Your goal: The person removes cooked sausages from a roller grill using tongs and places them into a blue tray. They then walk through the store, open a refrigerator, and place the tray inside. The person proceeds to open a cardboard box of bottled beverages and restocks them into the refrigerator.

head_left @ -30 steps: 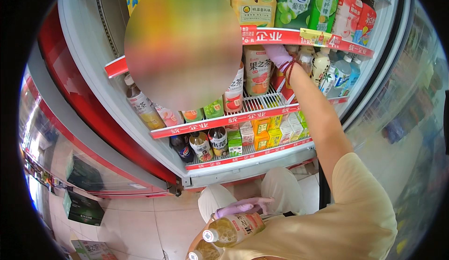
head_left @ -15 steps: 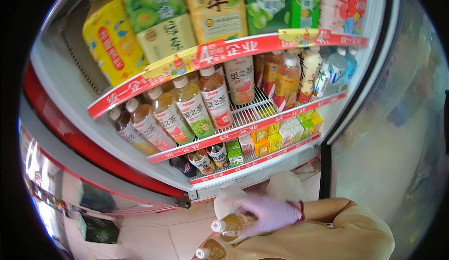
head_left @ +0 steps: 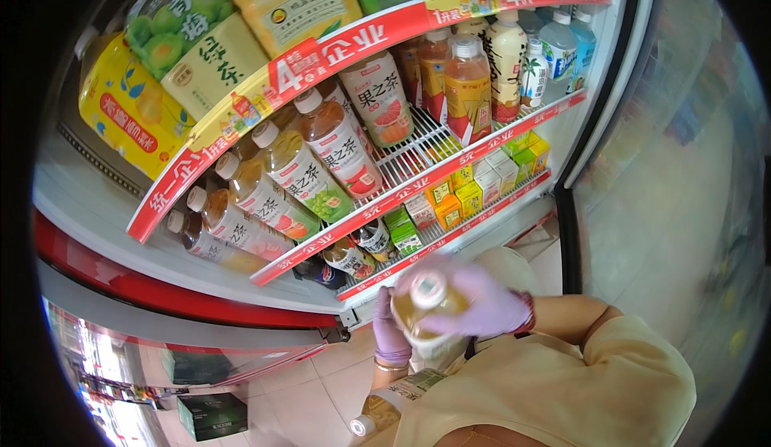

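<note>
Both my gloved hands are at a drink bottle with a white cap and yellowish contents, held up before the fridge. My right hand, in a lilac glove, wraps its far and right sides. Close against its left side is my left hand, also gloved, its fingers partly hidden behind the bottle. A second drink bottle lies tilted along my left forearm, against my body, its white cap toward the lower left. On the fridge's middle shelf, similar bottles stand in rows, beside a bare stretch of white wire rack.
Large bottles and cartons fill the upper shelf, small boxes the lowest. Red shelf strips run along the fronts. The glass door stands open at the right. A dark green box sits on the tiled floor.
My right hand has raised its bottle forward and turned it more upright. My left hand has come into view beside it. The view has shifted, and the second bottle shows more fully.
</note>
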A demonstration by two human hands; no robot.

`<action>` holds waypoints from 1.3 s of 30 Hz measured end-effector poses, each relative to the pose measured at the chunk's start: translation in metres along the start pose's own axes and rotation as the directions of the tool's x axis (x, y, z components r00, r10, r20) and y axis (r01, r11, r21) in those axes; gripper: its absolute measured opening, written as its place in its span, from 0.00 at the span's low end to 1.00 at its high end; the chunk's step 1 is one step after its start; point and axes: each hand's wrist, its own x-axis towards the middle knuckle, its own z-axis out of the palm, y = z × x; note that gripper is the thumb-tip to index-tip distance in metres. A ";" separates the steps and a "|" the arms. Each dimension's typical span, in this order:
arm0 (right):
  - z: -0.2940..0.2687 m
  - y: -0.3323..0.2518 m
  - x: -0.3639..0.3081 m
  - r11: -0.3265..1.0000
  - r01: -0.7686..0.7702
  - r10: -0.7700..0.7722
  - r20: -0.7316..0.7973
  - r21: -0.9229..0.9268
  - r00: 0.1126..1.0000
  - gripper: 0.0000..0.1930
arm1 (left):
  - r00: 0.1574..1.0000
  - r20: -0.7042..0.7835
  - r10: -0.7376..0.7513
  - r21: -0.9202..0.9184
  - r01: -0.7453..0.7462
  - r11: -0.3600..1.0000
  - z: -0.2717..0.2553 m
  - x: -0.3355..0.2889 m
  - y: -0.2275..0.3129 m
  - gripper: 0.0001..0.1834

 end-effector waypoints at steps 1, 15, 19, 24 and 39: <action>-0.013 -0.020 0.011 0.998 0.035 -0.032 -0.051 0.046 0.998 0.20 | 0.991 0.109 0.081 -0.059 -0.075 0.995 -0.023 0.014 -0.003 0.15; -0.105 0.001 0.167 0.883 0.339 -0.399 -0.139 -0.326 0.906 0.19 | 0.914 0.401 -0.051 0.178 -0.023 0.984 -0.039 0.011 0.001 0.18; -0.110 0.021 0.194 0.906 0.240 -0.349 -0.296 -0.348 0.889 0.18 | 0.894 0.429 -0.134 0.286 0.006 0.958 -0.038 0.019 -0.007 0.19; -0.105 0.016 0.205 0.917 0.210 -0.316 -0.298 -0.339 0.900 0.21 | 0.844 0.483 -0.234 0.414 0.015 0.910 -0.039 0.026 -0.018 0.21; -0.102 0.002 0.206 0.925 0.269 -0.366 -0.441 -0.269 0.819 0.23 | 0.854 0.472 -0.217 0.474 -0.038 0.880 -0.040 0.010 -0.013 0.20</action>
